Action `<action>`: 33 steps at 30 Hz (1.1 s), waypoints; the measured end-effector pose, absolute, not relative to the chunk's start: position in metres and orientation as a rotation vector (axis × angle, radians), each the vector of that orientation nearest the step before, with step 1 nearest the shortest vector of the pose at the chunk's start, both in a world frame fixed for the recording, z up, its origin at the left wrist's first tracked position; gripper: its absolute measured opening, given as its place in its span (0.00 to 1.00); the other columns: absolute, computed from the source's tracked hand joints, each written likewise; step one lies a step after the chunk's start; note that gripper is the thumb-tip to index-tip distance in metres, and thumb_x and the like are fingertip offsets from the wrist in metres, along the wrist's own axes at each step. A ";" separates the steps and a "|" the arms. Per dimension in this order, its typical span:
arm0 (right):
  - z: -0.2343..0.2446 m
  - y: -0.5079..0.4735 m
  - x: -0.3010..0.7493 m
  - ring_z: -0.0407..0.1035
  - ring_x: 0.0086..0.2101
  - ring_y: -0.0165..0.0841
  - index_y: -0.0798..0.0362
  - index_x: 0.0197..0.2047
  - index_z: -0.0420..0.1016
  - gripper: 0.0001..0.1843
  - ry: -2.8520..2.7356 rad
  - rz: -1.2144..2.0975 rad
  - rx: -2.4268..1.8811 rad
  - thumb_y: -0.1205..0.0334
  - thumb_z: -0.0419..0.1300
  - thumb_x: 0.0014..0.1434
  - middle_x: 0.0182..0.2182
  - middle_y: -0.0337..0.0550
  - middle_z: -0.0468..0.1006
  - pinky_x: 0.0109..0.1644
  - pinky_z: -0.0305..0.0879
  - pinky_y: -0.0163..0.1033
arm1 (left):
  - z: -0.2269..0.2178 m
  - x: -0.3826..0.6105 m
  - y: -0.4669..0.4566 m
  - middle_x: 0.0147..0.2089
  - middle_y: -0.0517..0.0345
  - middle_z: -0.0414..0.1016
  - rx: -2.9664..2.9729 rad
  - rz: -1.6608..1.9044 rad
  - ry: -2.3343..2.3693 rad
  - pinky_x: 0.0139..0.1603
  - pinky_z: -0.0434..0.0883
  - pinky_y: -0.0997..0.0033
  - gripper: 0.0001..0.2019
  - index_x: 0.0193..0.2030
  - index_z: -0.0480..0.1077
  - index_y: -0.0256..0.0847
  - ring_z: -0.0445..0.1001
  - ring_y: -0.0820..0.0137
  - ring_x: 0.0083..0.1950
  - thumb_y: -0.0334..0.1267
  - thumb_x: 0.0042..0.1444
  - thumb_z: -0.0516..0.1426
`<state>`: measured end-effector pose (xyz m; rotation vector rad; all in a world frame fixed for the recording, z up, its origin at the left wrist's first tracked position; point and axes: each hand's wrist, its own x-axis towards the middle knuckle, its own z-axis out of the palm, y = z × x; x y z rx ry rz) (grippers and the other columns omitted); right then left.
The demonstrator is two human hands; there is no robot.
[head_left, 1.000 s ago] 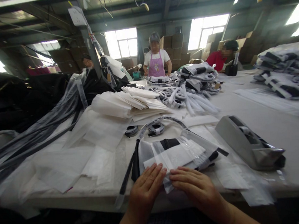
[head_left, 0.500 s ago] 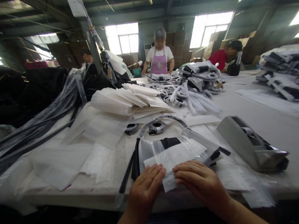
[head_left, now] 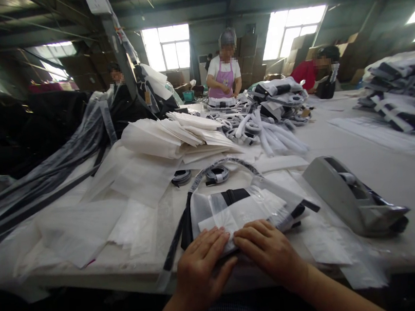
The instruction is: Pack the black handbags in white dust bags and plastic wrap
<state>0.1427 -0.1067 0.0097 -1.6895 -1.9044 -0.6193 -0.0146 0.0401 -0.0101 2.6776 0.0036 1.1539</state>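
Observation:
My left hand (head_left: pixel 203 263) and my right hand (head_left: pixel 268 250) lie side by side at the near table edge. Both press with bent fingers on the near end of a clear plastic bag (head_left: pixel 242 211) that holds a folded black strap and white tissue. The fingertips of the two hands almost touch over the bag's folded flap. A black strap (head_left: pixel 177 239) runs from under the bag toward the table edge on the left.
A grey tape dispenser (head_left: pixel 347 196) stands to the right. Stacks of white bags (head_left: pixel 169 139) and rolled straps (head_left: pixel 216 174) lie behind. Packed piles (head_left: pixel 399 93) sit far right. Three other people work at the far end of the table (head_left: pixel 396 171).
The near flap of white tissue and plastic has been folded under or pulled in; both hands have shifted slightly forward onto the bag and now press it down.

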 end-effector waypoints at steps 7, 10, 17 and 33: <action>-0.010 -0.107 0.145 0.73 0.38 0.34 0.54 0.44 0.78 0.09 -1.745 -0.651 -1.588 0.67 0.56 0.69 0.39 0.43 0.83 0.45 0.68 0.41 | -0.027 -0.010 0.043 0.53 0.55 0.81 2.630 1.346 -0.177 0.61 0.73 0.56 0.12 0.52 0.75 0.39 0.75 0.63 0.60 0.26 0.64 0.58; -0.011 -0.123 0.145 0.74 0.44 0.34 0.54 0.51 0.77 0.12 -1.795 -0.604 -1.608 0.68 0.53 0.70 0.45 0.45 0.83 0.51 0.70 0.42 | -0.026 -0.012 0.043 0.53 0.57 0.81 2.628 1.309 -0.164 0.63 0.70 0.58 0.13 0.53 0.75 0.39 0.75 0.66 0.60 0.26 0.64 0.57; -0.035 -0.173 0.139 0.57 0.66 0.40 0.52 0.63 0.70 0.25 -2.040 -0.637 -1.750 0.77 0.48 0.67 0.62 0.44 0.72 0.70 0.53 0.56 | -0.021 -0.012 0.038 0.52 0.59 0.82 2.604 1.265 -0.132 0.65 0.66 0.63 0.11 0.50 0.75 0.40 0.76 0.70 0.57 0.26 0.64 0.57; -0.026 -0.145 0.118 0.78 0.46 0.32 0.59 0.48 0.77 0.13 -1.872 -0.510 -1.484 0.72 0.51 0.70 0.42 0.47 0.85 0.59 0.71 0.41 | -0.021 -0.010 0.041 0.49 0.61 0.83 2.613 1.332 -0.137 0.66 0.66 0.66 0.10 0.48 0.76 0.42 0.78 0.72 0.56 0.28 0.66 0.56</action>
